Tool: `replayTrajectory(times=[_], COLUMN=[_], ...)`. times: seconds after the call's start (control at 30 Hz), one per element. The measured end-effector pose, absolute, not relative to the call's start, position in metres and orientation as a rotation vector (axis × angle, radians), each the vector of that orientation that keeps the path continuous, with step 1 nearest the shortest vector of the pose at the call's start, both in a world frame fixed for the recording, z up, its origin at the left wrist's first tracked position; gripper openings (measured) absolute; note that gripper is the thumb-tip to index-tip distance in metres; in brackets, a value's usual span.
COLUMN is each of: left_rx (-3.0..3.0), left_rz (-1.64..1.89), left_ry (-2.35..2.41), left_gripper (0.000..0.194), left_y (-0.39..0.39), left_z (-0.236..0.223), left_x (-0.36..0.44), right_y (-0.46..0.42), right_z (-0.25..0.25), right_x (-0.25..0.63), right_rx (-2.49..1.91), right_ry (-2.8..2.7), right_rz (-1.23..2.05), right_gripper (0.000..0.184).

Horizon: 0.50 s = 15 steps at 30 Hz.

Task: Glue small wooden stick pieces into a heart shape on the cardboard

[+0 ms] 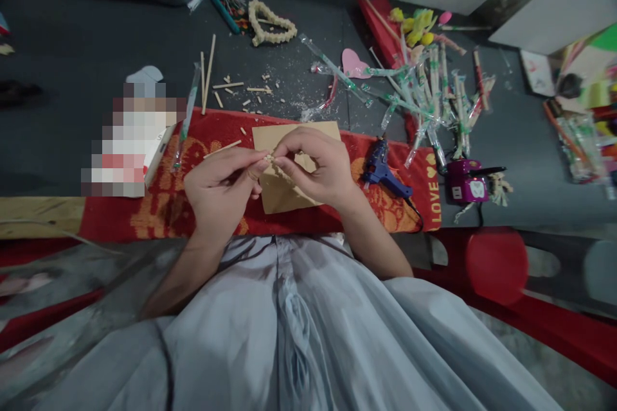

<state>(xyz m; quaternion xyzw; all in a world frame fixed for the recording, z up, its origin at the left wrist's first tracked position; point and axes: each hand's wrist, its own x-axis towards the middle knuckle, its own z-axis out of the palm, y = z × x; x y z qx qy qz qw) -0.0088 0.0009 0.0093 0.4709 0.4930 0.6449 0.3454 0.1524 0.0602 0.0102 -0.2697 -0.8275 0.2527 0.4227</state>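
My left hand (222, 185) and my right hand (315, 166) meet fingertip to fingertip over a brown cardboard piece (279, 189) that lies on a red and orange towel (164, 202). Both pinch a small pale wooden piece (268, 157) between thumb and fingers. A row of the same pale bits seems to run down the cardboard under my right hand, partly hidden. A thin wooden stick (222, 148) lies on the towel just left of my left hand.
A blue glue gun (383, 170) lies on the towel to the right, a purple tool (466, 181) beyond it. Wrapped sticks (434, 93), loose sticks (208, 74), wood crumbs, a pink heart (354, 64) and a wooden heart outline (270, 22) cover the dark floor. A red stool (496, 263) stands at right.
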Motion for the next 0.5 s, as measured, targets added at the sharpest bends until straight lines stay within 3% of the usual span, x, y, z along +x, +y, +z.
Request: replayTrajectory(times=[0.17, 0.5], left_rx=[1.297, 1.363], left_rz=[1.701, 1.718], left_ry=[1.277, 1.357], left_gripper=[0.022, 0.014], left_y=[0.0002, -0.0010], left_z=[0.0100, 0.0029], left_x=[-0.0084, -0.0102], right_y=[0.0588, 0.0590], right_z=[0.0105, 0.0087], right_x=[0.1515, 0.1479], right_rx=[-0.633, -0.631], right_ry=[-2.033, -2.039], right_rz=[0.629, 0.571], right_gripper=[0.020, 0.019])
